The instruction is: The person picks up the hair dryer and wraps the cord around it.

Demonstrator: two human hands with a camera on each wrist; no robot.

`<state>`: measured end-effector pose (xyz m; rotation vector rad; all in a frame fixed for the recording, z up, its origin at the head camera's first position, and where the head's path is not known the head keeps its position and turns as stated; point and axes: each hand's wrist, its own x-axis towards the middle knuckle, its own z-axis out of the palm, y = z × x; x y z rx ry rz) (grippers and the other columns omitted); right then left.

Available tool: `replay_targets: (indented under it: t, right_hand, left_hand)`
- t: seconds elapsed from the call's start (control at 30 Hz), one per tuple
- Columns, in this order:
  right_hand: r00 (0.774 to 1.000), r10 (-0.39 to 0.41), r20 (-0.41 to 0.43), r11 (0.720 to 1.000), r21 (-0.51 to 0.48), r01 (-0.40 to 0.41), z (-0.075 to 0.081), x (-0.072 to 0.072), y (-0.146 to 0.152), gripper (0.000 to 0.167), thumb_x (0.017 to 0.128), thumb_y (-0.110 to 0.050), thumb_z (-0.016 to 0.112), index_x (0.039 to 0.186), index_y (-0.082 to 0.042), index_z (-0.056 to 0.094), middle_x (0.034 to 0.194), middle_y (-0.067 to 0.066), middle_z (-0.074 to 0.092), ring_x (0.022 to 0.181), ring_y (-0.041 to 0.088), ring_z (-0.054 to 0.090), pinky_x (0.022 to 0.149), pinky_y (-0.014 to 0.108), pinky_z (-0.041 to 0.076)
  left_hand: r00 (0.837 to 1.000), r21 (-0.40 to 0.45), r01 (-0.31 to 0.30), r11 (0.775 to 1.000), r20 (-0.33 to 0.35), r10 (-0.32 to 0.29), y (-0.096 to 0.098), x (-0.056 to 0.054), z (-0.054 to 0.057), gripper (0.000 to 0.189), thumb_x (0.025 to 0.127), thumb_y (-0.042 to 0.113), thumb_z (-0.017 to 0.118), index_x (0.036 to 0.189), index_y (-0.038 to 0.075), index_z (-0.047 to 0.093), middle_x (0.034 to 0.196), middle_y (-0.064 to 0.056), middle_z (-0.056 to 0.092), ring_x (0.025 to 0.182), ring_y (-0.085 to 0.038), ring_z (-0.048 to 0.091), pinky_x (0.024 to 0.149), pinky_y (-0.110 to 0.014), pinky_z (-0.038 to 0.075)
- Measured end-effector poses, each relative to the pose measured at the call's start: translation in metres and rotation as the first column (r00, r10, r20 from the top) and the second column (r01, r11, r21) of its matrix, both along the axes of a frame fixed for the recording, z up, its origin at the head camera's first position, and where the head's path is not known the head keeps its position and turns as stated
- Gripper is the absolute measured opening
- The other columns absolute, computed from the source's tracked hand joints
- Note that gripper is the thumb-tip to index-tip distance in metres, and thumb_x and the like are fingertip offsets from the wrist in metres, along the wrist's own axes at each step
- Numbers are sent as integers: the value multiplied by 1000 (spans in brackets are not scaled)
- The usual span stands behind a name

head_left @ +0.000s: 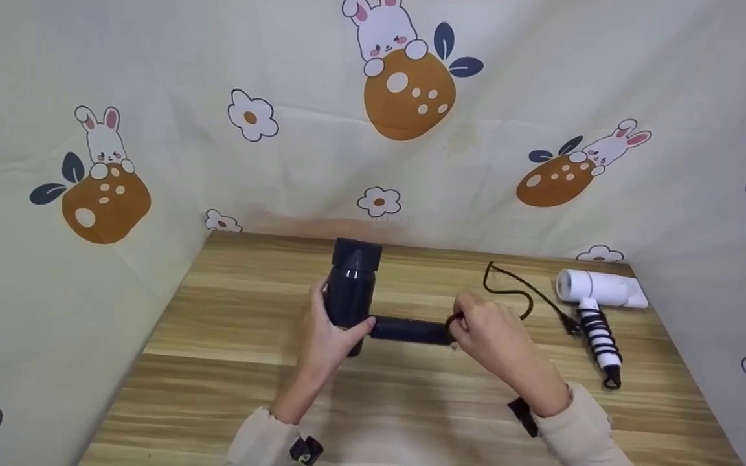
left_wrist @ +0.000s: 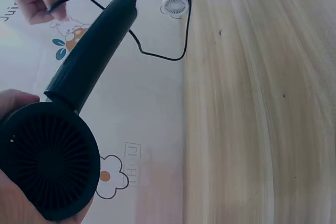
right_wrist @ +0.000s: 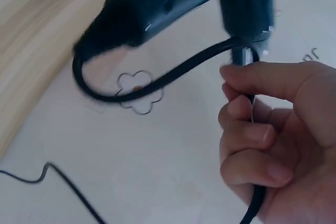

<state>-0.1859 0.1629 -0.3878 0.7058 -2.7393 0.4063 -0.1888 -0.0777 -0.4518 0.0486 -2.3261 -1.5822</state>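
Note:
A dark hair dryer (head_left: 351, 291) with a flat nozzle is raised over the table, its handle (head_left: 410, 329) stretched out to the right. My left hand (head_left: 321, 333) grips the barrel, thumb across it near the handle joint. In the left wrist view the round rear grille (left_wrist: 51, 161) faces the camera. My right hand (head_left: 486, 327) pinches the black power cord (right_wrist: 163, 80) close to the handle's end. The right wrist view shows the cord making a loop from the handle end into my curled fingers (right_wrist: 252, 132). Its far part trails across the table toward the right.
A white hair dryer (head_left: 599, 288) lies at the table's right side, black cord wound round its handle. A black plug (head_left: 569, 323) lies beside that handle. The wooden table (head_left: 230, 310) meets patterned cloth walls (head_left: 308, 168) at the back and both sides.

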Motion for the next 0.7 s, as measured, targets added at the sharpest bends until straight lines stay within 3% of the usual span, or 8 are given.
replay_targets:
  t: [0.07,0.13,0.2,0.23,0.4,0.57,0.63,0.7]
  right_hand:
    - [991,14,133,996,-94,-1,6,4,-2,7,81,-7,59,76,-10,56,64,-5,52,50,6,41,45,21,34]
    - [961,74,266,984,-178,-26,9,8,-2,7,87,-12,57,80,-10,59,66,-6,52,54,4,42,49,20,37]
    - [928,142,345,972,-224,-66,9,12,-3,16,94,-21,52,85,-10,61,66,-7,51,56,3,43,52,20,39]
    - [913,170,370,968,-237,-84,7,14,-4,21,97,-23,49,87,-10,62,67,-7,51,59,3,46,55,22,42]
    - [875,296,384,918,-367,-150,-16,16,-17,31,100,-21,39,82,-10,61,73,-2,62,74,12,60,70,29,51]
    - [817,384,429,819,-567,-87,-39,10,-23,22,95,-18,52,86,-5,66,86,9,69,69,10,59,63,25,52]
    - [812,393,431,794,-605,-63,-44,5,-22,21,93,-19,56,90,-3,68,83,11,69,70,13,63,65,27,54]
    - [818,389,425,786,-616,-54,-49,0,-20,21,91,-20,58,91,-3,70,81,11,70,72,12,64,68,27,54]
  left_hand:
    - [1000,60,-22,998,11,21,-1,-1,-1,91,63,22,84,137,14,31,115,-15,57,94,-26,58,84,-42,46]
    - [999,124,-41,991,16,39,-2,-1,0,93,64,21,84,138,14,29,121,-16,53,99,-27,56,89,-42,44]
    - [999,180,-53,982,18,51,-3,-1,1,95,65,21,84,140,15,26,123,-15,50,102,-28,54,92,-43,41]
    - [998,203,-60,977,29,55,-3,1,6,94,66,20,83,140,13,25,124,-16,49,103,-28,53,93,-44,41]
    - [997,307,-72,949,53,59,-6,1,10,94,68,22,82,141,14,23,124,-15,48,105,-28,53,93,-42,41]
    - [997,372,-48,927,68,24,-6,1,9,92,69,22,82,140,14,24,121,-14,48,103,-27,53,92,-39,41]
    - [996,393,-36,919,89,1,-6,2,9,91,69,22,81,140,15,24,120,-14,47,103,-27,52,93,-38,41]
    - [994,415,-31,909,111,-17,-6,4,10,90,70,21,80,140,16,24,120,-13,47,105,-26,52,94,-38,40]
